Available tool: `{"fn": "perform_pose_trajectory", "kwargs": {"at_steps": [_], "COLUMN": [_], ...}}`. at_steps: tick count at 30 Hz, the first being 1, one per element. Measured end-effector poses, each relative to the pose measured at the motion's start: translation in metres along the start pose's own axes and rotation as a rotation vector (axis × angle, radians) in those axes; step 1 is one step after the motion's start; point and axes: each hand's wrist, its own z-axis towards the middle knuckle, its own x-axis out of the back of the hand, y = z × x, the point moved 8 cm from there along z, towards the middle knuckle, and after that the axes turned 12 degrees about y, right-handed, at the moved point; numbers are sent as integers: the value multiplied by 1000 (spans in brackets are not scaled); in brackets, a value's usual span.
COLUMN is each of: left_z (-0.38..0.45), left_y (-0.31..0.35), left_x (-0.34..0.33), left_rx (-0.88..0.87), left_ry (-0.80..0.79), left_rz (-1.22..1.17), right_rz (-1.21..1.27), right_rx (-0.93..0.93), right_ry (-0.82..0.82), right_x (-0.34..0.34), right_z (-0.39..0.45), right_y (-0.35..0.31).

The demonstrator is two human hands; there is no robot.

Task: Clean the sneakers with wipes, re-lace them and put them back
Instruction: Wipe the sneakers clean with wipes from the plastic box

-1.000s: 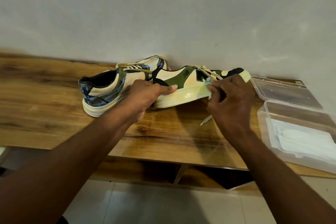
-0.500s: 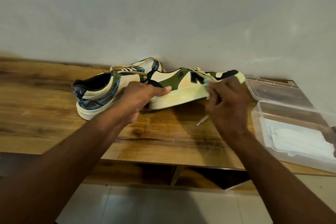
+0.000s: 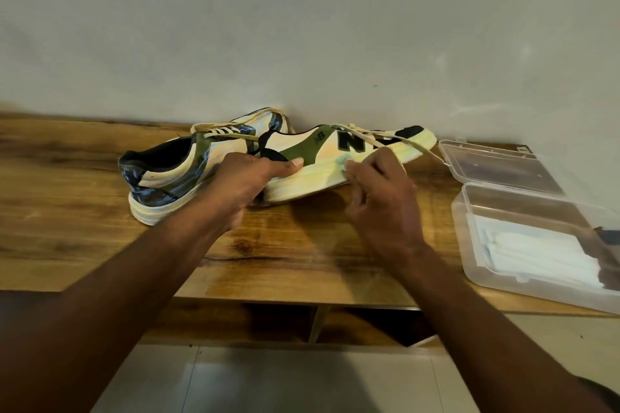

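Two cream, green and black sneakers lie on a wooden shelf top [image 3: 84, 238] against the wall. The right sneaker [image 3: 339, 157] is tilted, its heel lifted by my left hand [image 3: 248, 181], whose thumb lies along the heel side. My right hand [image 3: 379, 198] pinches a small pale wipe [image 3: 342, 163] and presses it on the sneaker's cream sole edge. The left sneaker [image 3: 167, 174] stands behind my left arm, heel toward me. Loose cream laces [image 3: 402, 141] trail over both shoes.
An open clear plastic box [image 3: 469, 228] with folded white wipes [image 3: 536, 255] sits at the right, its lid [image 3: 496, 161] flipped back toward the wall. Below the shelf top are open compartments, then a tiled floor.
My right hand has slid the wipe leftward along the sole, from near the toe toward the middle. The lace end formerly under my hand now trails right toward the box lid.
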Motion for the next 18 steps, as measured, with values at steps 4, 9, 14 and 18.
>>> {"fn": "perform_pose_trajectory", "kwargs": {"at_steps": [4,9,14,18], "left_z": [-1,-2,-5,-9], "left_y": [1,1,3,5], "left_x": [0,0,1,0], "left_rx": [-10,-21,-32,-37], "left_ry": [5,4,10,5], "left_rz": [-10,-6,4,28], "right_rz": [-100,-59,44,-5], "right_rx": [-269,-267,4,-25], "right_ry": [173,164,-56,-33], "right_x": [34,27,-3,6], "right_z": [16,8,-5,10], "right_y": [72,62,-9,13]}}
